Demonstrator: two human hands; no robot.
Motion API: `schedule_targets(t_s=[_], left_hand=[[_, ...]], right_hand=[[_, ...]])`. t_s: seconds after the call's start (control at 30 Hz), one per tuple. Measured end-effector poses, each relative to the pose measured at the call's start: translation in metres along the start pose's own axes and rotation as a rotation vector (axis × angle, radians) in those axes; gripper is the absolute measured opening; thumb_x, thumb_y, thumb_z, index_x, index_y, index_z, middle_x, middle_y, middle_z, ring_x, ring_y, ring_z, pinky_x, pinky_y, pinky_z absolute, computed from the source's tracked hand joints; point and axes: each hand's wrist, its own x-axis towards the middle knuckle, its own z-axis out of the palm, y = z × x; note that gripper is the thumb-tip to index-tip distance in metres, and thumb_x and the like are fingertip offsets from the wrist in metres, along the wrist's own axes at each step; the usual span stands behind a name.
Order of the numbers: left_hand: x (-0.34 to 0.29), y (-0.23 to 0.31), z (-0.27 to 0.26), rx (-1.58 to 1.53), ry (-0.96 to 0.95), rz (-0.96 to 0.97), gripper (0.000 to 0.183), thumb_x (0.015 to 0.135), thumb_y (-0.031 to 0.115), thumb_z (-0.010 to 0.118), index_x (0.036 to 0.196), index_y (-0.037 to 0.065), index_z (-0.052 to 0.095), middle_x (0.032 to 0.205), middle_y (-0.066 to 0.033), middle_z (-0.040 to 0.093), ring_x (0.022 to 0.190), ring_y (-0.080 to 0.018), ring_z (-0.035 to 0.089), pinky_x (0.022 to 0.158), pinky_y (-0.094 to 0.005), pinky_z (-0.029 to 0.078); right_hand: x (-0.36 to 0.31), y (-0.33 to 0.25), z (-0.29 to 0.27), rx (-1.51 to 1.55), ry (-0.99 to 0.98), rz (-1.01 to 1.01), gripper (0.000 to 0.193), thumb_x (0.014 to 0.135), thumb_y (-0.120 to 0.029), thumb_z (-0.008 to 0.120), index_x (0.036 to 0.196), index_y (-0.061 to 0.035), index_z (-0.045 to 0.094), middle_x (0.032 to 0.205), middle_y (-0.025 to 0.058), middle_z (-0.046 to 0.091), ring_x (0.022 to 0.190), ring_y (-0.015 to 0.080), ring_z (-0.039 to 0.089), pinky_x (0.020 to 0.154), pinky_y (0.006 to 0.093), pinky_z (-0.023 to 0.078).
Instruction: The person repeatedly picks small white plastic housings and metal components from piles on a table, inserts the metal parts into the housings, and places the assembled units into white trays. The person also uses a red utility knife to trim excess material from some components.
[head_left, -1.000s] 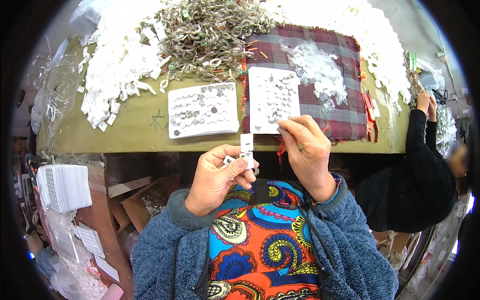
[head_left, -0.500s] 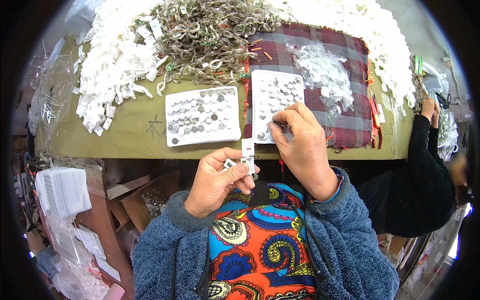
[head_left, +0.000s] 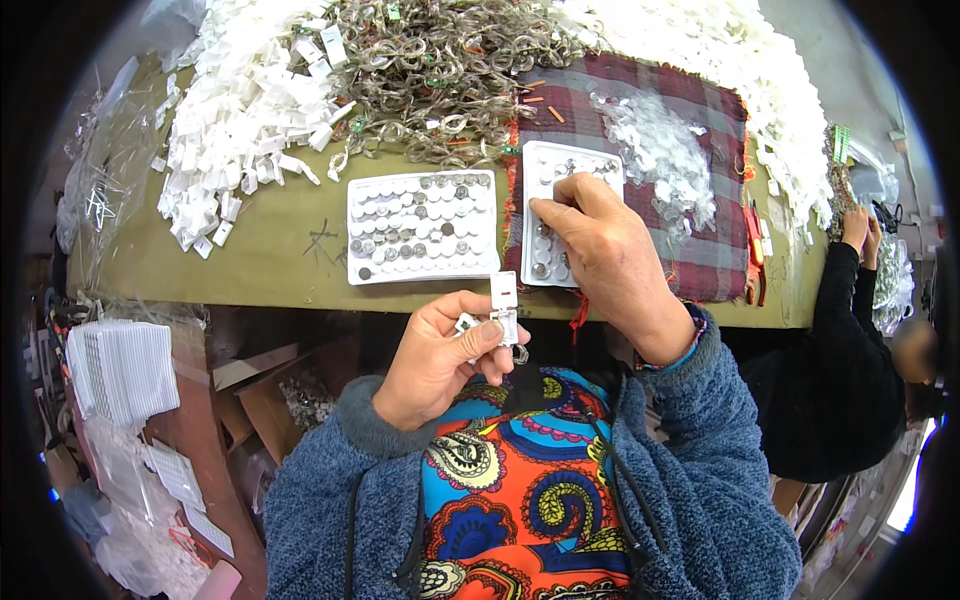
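- At the near edge of the table (head_left: 290, 268), I see the left hand (head_left: 432, 352) pinching small white pieces (head_left: 504, 290), apart from the right hand (head_left: 612, 250).
- Over a tray (head_left: 530, 160) of round discs, the right hand's fingers bend narrowly; I cannot tell whether they grip any.
- Just beyond the left hand lies a second tray (head_left: 353, 205).

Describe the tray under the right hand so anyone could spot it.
On the green table, find the dark red and grey plaid cloth. Along its left side lies a white tray of round pieces, partly covered by the right hand. Unlike the other white tray to its left, it rests on the cloth, its long side running front to back.
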Motion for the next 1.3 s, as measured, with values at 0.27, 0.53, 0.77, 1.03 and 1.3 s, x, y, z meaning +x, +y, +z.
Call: schedule_targets(t_s=[0.27,0.53,0.77,1.03,1.3], left_hand=[[-0.003,-0.001,-0.002,-0.166,-0.009,0.039,0.019,0.099,0.007,0.059,0.117,0.001,0.059,0.107,-0.0201,0.068,0.08,-0.0148,0.069,0.068,-0.0277,0.062],[-0.006,-0.013,-0.002,-0.227,-0.025,0.119,0.019,0.097,0.005,0.062,0.116,0.002,0.062,0.101,-0.0122,0.07,0.084,-0.0184,0.071,0.073,-0.0319,0.064],[-0.015,-0.013,-0.001,-0.225,-0.02,0.146,0.019,0.096,0.005,0.063,0.115,0.003,0.063,0.101,-0.0112,0.07,0.083,-0.0182,0.071,0.074,-0.0324,0.064],[-0.013,-0.009,0.0,-0.187,-0.049,0.176,0.021,0.095,0.005,0.065,0.116,0.002,0.063,0.099,-0.0122,0.071,0.082,-0.0196,0.072,0.073,-0.0326,0.063],[-0.01,-0.006,0.006,0.02,0.012,0.237,0.024,0.093,0.0,0.066,0.117,0.001,0.063,0.099,-0.0134,0.071,0.08,-0.0199,0.071,0.073,-0.0335,0.063]], right_hand=[[-0.001,-0.011,-0.009,0.073,0.013,0.069,0.015,0.081,0.008,0.065,0.094,0.0004,0.066,0.094,0.0133,0.062,0.081,0.0322,0.064,0.072,0.0379,0.054],[-0.035,-0.073,-0.005,0.388,0.076,0.089,0.019,0.08,0.007,0.068,0.097,0.0005,0.065,0.098,0.0125,0.057,0.08,0.0259,0.065,0.068,0.034,0.054],[-0.037,-0.082,-0.006,0.572,-0.023,0.136,0.033,0.079,0.015,0.062,0.108,0.0013,0.068,0.098,0.0126,0.056,0.083,0.0254,0.063,0.072,0.0317,0.053],[-0.029,-0.08,0.003,0.515,0.223,0.037,0.042,0.08,0.012,0.068,0.119,-0.0026,0.066,0.087,0.012,0.066,0.077,0.0244,0.066,0.066,0.0319,0.053],[-0.03,-0.07,0.006,0.585,0.307,0.018,0.043,0.074,0.012,0.074,0.114,-0.0011,0.067,0.085,0.0106,0.067,0.074,0.0236,0.067,0.066,0.0307,0.054]])
